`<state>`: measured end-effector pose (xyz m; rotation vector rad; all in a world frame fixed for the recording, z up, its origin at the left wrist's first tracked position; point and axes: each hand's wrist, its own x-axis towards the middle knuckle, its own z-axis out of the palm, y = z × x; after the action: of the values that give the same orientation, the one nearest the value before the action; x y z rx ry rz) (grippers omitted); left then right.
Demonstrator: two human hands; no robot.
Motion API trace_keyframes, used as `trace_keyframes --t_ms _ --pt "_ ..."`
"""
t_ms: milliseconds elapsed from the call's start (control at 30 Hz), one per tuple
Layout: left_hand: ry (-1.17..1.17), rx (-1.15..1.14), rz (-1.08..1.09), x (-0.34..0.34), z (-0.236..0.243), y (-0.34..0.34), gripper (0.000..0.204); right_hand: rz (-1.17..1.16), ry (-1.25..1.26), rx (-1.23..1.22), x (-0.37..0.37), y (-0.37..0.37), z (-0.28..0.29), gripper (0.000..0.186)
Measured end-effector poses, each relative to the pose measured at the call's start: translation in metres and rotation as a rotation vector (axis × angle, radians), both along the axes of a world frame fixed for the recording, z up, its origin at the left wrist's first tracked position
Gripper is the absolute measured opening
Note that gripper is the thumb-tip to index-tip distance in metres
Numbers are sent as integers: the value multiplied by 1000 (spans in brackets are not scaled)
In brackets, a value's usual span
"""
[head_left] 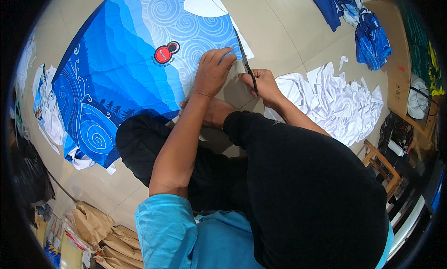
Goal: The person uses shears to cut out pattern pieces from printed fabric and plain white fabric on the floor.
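A large blue printed fabric panel [125, 50] with swirls, hill shapes and a red-and-black round badge is spread over the floor in front of me. My left hand [215, 72] pinches its right edge, thumb and fingers together at the cloth. In my right hand [264, 86] is a pair of scissors [247, 59] with dark handles, gripped by the loops. Their long blades point away from me, along the panel's right edge beside my left fingers. At the panel's far end, a white rounded area [205, 2] marks the neck shape. White cloth shows just beyond the blades.
Crumpled white fabric scraps [347, 103] lie to my right. Blue cloth pieces [372, 43] are heaped at the far right by a cardboard box [393, 59]. More scraps [49, 108] lie at the left. Brown paper [100, 227] sits at the lower left; a wooden frame [384, 169] stands right.
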<state>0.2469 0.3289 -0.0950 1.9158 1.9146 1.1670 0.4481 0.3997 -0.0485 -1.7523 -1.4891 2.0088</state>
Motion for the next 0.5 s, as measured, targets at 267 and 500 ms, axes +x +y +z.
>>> trace_keyframes --t_ms 267,500 --pt "-14 -2 -5 -1 0 -1 25 -53 42 -44 -13 12 2 38" --pt "-20 4 -3 0 0 0 25 -68 48 -55 -13 14 -3 36"
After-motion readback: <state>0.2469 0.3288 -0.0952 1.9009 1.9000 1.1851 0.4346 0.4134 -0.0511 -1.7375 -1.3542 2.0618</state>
